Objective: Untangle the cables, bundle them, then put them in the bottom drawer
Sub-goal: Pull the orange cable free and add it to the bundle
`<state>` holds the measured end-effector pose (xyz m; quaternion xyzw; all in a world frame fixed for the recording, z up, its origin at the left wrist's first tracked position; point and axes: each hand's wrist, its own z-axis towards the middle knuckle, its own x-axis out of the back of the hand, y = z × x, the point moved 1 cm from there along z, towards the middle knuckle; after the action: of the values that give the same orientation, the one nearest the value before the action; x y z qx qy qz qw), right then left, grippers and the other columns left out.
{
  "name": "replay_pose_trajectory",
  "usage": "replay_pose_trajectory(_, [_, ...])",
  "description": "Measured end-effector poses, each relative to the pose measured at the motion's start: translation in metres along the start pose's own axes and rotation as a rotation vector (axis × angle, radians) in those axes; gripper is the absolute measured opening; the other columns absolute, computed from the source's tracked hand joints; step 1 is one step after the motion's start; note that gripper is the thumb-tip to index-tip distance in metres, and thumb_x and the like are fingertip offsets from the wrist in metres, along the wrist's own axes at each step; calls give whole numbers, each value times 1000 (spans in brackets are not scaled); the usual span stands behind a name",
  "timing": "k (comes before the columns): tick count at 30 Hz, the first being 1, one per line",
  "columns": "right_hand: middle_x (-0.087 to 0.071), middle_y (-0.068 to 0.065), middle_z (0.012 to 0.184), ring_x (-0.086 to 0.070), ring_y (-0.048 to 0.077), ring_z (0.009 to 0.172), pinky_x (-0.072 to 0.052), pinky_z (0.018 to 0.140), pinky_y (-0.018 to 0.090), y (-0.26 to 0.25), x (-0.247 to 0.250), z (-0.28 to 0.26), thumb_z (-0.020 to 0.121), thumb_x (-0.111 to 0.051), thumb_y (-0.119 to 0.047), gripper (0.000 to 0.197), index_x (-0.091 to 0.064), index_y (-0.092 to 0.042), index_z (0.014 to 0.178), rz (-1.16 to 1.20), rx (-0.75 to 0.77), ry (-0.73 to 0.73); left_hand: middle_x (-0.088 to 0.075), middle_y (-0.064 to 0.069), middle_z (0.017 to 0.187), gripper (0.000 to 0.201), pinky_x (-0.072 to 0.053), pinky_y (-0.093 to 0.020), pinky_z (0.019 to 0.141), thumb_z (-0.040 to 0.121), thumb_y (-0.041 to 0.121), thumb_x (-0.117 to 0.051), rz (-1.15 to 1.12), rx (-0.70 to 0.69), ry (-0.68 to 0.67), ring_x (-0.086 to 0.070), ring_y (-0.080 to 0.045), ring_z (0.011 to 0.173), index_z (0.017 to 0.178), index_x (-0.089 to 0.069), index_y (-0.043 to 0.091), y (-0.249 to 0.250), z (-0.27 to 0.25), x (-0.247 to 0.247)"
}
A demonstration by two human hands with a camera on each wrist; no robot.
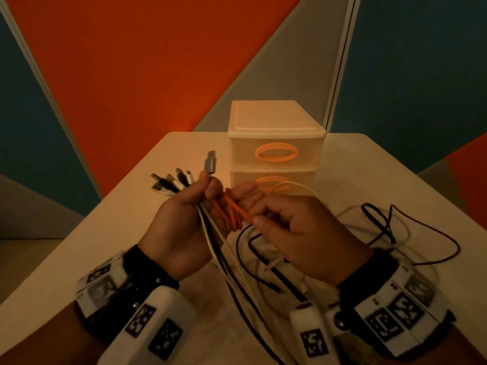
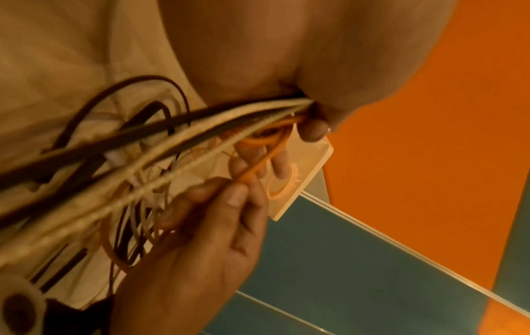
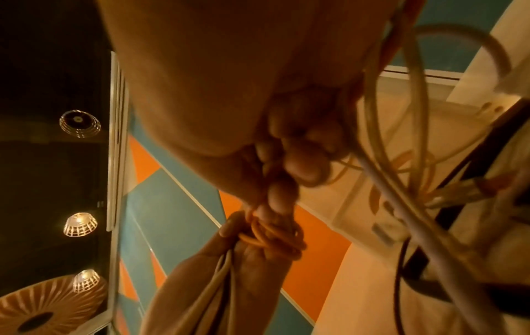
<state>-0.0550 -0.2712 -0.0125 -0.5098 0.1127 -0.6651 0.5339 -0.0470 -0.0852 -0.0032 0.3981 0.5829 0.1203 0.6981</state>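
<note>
My left hand (image 1: 184,214) grips a bundle of white and black cables (image 1: 226,262) just below their plugs (image 1: 174,183), which fan out above the fist. An orange rubber band (image 1: 233,210) is wound in several turns around the bundle beside that fist. My right hand (image 1: 287,225) pinches the band and stretches it away from the bundle (image 2: 172,140). In the right wrist view the orange band (image 3: 272,235) loops around my left fingers and the cables. The cables' loose ends (image 1: 382,233) trail over the table to the right. The drawer unit (image 1: 275,143) stands behind my hands, both drawers closed.
The small plastic unit has two drawers with orange oval handles (image 1: 276,152); the lower handle (image 1: 268,181) is partly hidden by my right hand. The pale table (image 1: 105,259) ends near the unit. Orange, blue and grey wall panels rise behind.
</note>
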Motion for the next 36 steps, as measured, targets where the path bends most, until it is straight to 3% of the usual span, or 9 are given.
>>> replay_pose_trajectory(5, [-57,-2,57,-54,10,53,-53,62,44,3,0,-1,83,-58,-63,50,-57,-19,61,-165,-195,-51,-40,3,68,41,-44,-28,73,104,41,-39,-145,-50,22,-55,-17,68,70,-42,19,0,2,5])
replay_pose_trajectory(11, [-60,-14,63,-55,1,57,-47,57,20,-4,1,-5,94,-64,-26,18,-71,-15,82,39,-288,-243,-30,7,67,40,-28,-22,59,107,41,-34,-155,-13,-96,-34,-9,58,73,-39,21,3,3,11])
replay_pose_trajectory(14, [-66,-2,63,-62,6,56,-54,59,30,1,11,-4,89,-69,-45,39,-69,-10,71,-120,-350,-192,-31,7,66,41,-28,-21,58,108,41,-32,-181,-14,-121,-33,-9,57,73,-40,21,9,2,14])
replay_pose_trajectory(18, [-59,3,54,-62,-1,55,-52,59,24,5,15,-4,77,-68,-67,71,-61,2,66,-191,-421,-162,-32,9,65,41,-28,-21,56,108,40,-32,-169,-29,-128,-33,-8,56,72,-38,23,15,1,14])
replay_pose_trajectory(20, [-63,3,60,-66,11,61,-60,70,39,9,11,-6,85,-65,-58,55,-67,-4,73,-14,-442,-249,-33,8,64,41,-29,-21,56,109,40,-31,-173,-31,-144,-34,-8,56,73,-38,23,18,1,16])
replay_pose_trajectory(23, [-64,-3,62,-58,2,54,-52,64,30,5,13,-6,100,-57,-31,28,-73,-13,85,85,-460,-298,-36,8,66,39,-31,-22,57,109,40,-31,-200,-32,-184,-36,-8,58,75,-39,23,24,1,21])
replay_pose_trajectory(27, [-63,-1,53,-56,0,45,-44,54,22,-1,21,-6,93,-62,-47,46,-70,-7,71,-135,-466,-190,-36,6,68,39,-28,-23,60,110,39,-29,-219,-18,-247,-35,-10,60,76,-39,21,27,1,23])
replay_pose_trajectory(31, [-70,-3,58,-71,9,58,-61,70,40,4,24,-8,80,-65,-67,66,-68,-1,74,-172,-540,-161,-34,7,70,39,-27,-23,62,110,40,-29,-245,-2,-265,-34,-9,61,78,-40,21,30,0,26])
replay_pose_trajectory(36, [-70,1,73,-68,12,67,-58,73,44,6,31,-7,81,-74,-51,23,-74,-27,78,-146,-400,-166,-32,9,69,38,-28,-22,62,109,40,-32,-243,-87,-214,-34,-8,61,76,-39,22,41,-3,29])
